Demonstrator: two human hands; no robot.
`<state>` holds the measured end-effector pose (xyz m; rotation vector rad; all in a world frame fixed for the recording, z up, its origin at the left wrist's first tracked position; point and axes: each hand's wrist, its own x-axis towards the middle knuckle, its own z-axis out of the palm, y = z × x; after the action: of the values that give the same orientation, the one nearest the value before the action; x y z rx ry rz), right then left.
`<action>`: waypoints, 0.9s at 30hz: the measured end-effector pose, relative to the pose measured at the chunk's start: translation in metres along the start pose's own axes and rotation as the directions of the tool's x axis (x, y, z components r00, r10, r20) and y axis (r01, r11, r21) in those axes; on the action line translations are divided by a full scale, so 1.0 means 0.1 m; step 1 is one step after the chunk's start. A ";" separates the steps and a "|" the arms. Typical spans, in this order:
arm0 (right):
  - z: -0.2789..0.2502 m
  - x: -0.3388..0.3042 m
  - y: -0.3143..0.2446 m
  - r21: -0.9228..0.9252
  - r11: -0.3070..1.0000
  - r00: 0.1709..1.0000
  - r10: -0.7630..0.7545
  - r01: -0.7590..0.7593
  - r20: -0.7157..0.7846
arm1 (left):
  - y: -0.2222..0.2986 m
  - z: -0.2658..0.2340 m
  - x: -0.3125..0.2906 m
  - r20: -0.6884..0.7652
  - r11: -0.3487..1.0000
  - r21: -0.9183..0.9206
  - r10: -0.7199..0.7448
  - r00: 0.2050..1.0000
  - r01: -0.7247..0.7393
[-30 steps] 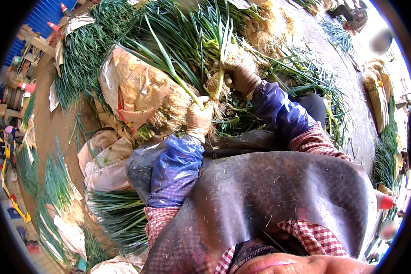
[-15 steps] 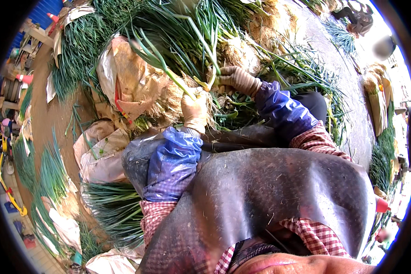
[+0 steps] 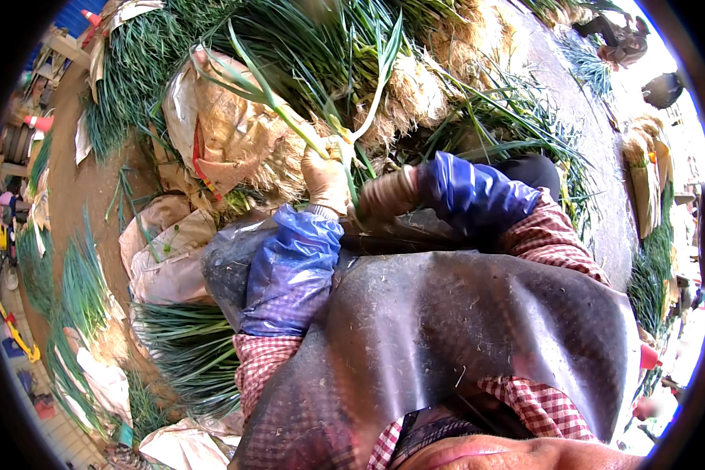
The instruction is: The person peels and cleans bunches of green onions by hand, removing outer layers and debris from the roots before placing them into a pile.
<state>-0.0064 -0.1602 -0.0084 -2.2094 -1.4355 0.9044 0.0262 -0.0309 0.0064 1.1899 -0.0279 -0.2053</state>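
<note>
Reaching forward over the dark apron [image 3: 462, 329], gloved left hand [image 3: 325, 178] is closing around green onion stalks [image 3: 290, 117] by the pile; right hand [image 3: 388, 194] is curling beside it, grip unclear

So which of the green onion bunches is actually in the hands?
The small bunch held by the left hand and right hand; its leaves stick up, while the other bunches lie on the ground.
</note>
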 end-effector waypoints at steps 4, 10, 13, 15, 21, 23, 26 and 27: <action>-0.13 -0.32 -0.36 0.143 0.839 0.851 0.519 -0.525 0.082 | -0.04 -0.19 0.10 0.017 0.994 -0.106 -0.031 0.999 0.033; -0.36 -0.52 -0.23 0.848 0.530 0.268 0.819 -0.013 -0.507 | -0.15 -0.10 0.07 0.098 0.900 0.387 0.178 0.979 -0.202; -0.38 -0.28 -0.21 0.932 0.353 0.283 0.888 0.084 -0.362 | -0.18 -0.09 0.07 0.071 0.932 0.313 0.170 0.983 -0.184; -0.32 -0.28 -0.16 0.917 0.165 0.357 0.885 0.364 -0.300 | -0.05 -0.03 0.01 0.018 0.860 0.471 0.215 0.976 -0.198; -0.37 -0.30 -0.39 0.902 0.207 0.584 0.703 0.380 -0.407 | -0.07 -0.10 0.01 -0.016 0.966 0.243 0.093 0.996 -0.087; -0.27 -0.29 -0.47 0.913 0.336 0.774 0.505 0.233 -0.383 | -0.09 -0.10 0.05 -0.131 0.990 0.072 -0.108 0.985 0.118; -0.16 -0.42 -0.38 0.955 0.277 0.891 0.452 -0.103 -0.035 | 0.04 -0.07 0.05 -0.043 0.971 -0.039 -0.238 0.970 0.237; -0.21 -0.52 -0.40 0.960 0.225 0.797 0.604 -0.166 -0.004 | 0.08 -0.11 0.01 0.168 0.922 -0.202 -0.301 0.939 0.331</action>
<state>-0.0340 -0.1890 0.0477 -1.5839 0.0678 0.9879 0.0295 -0.0183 0.0093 0.9439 0.0707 -0.5605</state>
